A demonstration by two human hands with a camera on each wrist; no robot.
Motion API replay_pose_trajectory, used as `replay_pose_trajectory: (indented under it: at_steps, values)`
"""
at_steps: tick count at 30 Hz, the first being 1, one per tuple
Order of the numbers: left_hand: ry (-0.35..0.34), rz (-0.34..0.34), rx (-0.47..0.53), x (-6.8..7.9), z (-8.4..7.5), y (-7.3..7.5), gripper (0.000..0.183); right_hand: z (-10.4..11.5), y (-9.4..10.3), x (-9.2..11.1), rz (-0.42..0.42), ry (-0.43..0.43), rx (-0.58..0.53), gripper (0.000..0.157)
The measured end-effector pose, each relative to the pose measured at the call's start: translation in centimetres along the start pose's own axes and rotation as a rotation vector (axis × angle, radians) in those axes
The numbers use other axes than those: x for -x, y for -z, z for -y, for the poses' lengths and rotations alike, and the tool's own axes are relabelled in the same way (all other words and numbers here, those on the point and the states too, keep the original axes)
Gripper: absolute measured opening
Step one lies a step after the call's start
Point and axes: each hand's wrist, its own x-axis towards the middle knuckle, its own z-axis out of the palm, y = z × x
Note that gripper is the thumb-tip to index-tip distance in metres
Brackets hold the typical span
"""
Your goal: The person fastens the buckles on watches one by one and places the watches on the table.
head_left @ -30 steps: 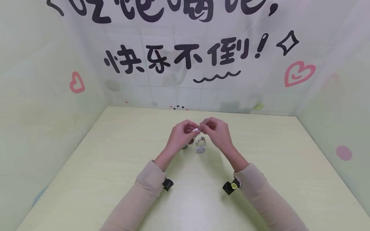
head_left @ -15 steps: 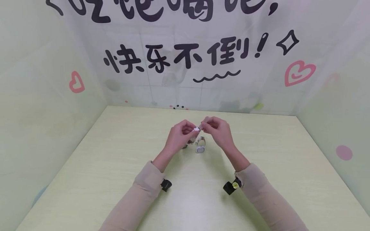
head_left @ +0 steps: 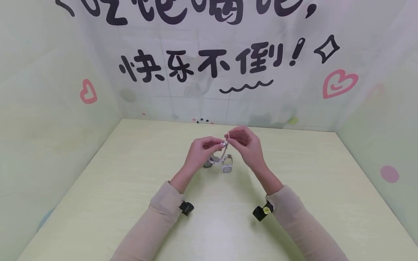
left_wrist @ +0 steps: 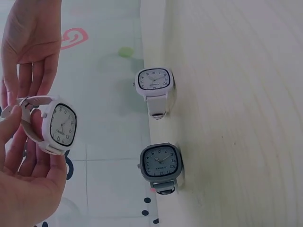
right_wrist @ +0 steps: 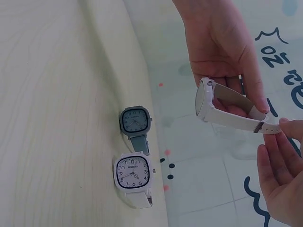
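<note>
A white wristwatch (left_wrist: 62, 124) with a square-cornered dial is held up between both hands, its strap bent into a loop. My left hand (head_left: 198, 153) pinches the strap beside the buckle, the thumb near it in the right wrist view. Opposite, my right hand (head_left: 250, 145) pinches the free strap end (right_wrist: 270, 128), which has holes in it. Behind the hands on the table stand a second white wristwatch (right_wrist: 133, 172) and a grey-green wristwatch (left_wrist: 161, 162), side by side with dials tilted up. The grey-green one is partly covered by my left hand in the head view.
The pale wood-grain table (head_left: 130, 174) reaches back to a printed cloth wall (head_left: 196, 105) with dark lettering. Cloth also closes off both sides. A small black camera (head_left: 187, 208) hangs at the left cuff and another black camera (head_left: 260, 213) at the right.
The held watch has come out from behind my left fingers and hangs in view. My right hand has risen slightly, with a strip of strap now standing between its fingers. The table watches stay put.
</note>
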Motion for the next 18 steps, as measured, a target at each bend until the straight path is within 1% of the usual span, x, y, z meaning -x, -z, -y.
replay_pose_trajectory:
  at_steps: [5, 10, 18]
  values:
    - [-0.008, -0.018, 0.022, 0.15, -0.36, 0.13, 0.022, 0.13, 0.04, 0.01, 0.01, 0.035, 0.012, 0.021]
    - [-0.012, -0.031, 0.034, 0.21, -0.64, 0.18, 0.023, 0.21, 0.2, 0.13, 0.016, 0.029, 0.03, 0.021]
    - [-0.004, -0.05, 0.048, 0.07, -0.57, -0.01, 0.024, 0.29, 0.38, 0.35, 0.023, 0.016, 0.053, 0.02]
